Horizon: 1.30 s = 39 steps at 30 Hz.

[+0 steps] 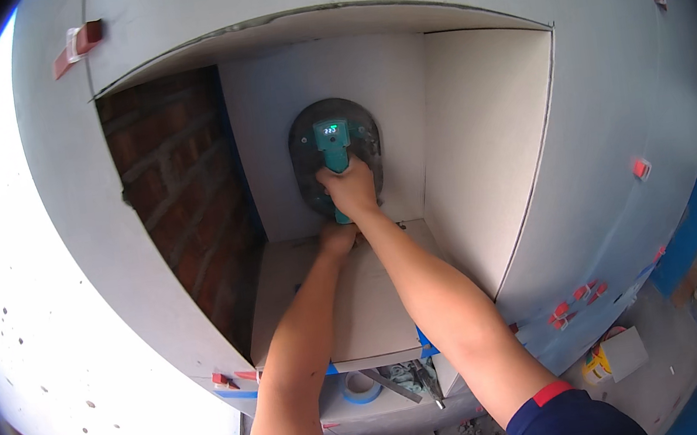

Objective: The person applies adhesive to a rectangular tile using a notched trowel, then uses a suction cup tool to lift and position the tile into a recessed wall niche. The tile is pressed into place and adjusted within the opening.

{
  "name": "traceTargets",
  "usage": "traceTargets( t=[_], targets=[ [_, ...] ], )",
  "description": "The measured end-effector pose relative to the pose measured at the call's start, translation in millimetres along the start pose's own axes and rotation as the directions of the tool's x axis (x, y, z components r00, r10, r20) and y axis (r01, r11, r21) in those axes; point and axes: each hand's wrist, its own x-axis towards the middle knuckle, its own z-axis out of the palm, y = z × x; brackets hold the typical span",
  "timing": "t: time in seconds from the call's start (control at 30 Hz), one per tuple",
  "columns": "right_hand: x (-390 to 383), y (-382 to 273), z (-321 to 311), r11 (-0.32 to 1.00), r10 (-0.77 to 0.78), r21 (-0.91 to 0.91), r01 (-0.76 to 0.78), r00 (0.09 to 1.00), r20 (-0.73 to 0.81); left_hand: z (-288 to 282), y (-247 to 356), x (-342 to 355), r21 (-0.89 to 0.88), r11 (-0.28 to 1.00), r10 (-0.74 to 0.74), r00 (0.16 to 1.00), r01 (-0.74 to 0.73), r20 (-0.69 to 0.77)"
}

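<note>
A teal tile vibrator with a lit display stands against the back tile of a box-shaped wall niche. Its dark oval base plate lies against that tile. My right hand is wrapped round the tool's handle. Lower down, my left hand is closed at the tool's bottom end, just above the niche floor; most of its fingers are hidden.
Bare brick shows on the niche's left side; a pale tile panel forms the right. Red levelling wedges sit along outer tile joints. Below lie a blue tape roll and loose tools. A yellow-and-white container stands at lower right.
</note>
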Motion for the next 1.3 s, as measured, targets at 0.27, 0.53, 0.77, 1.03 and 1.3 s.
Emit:
traceTargets(
  t=[0.27,0.53,0.77,1.03,1.3],
  targets=[
    [-4,10,10,0.998,-0.048,-0.049,0.048,0.999,0.013,-43,22,-59,0.085,0.992,0.072,0.982,-0.088,0.173],
    [-10,4,20,0.988,-0.144,-0.09,0.128,0.969,-0.199,-55,66,-189,0.548,0.726,0.416,0.9,-0.414,0.128],
    [-11,-1,25,0.979,-0.192,-0.107,0.172,0.955,-0.225,-81,65,-292,0.421,0.79,0.461,0.885,-0.446,0.073],
    [-10,14,27,0.957,-0.253,-0.207,0.204,0.934,-0.252,-116,19,-332,0.253,0.895,0.418,0.889,-0.368,-0.186],
    [7,19,25,0.99,-0.09,-0.127,0.068,0.98,-0.177,-127,-7,-338,0.129,0.916,0.4,0.879,-0.379,-0.259]
  ],
)
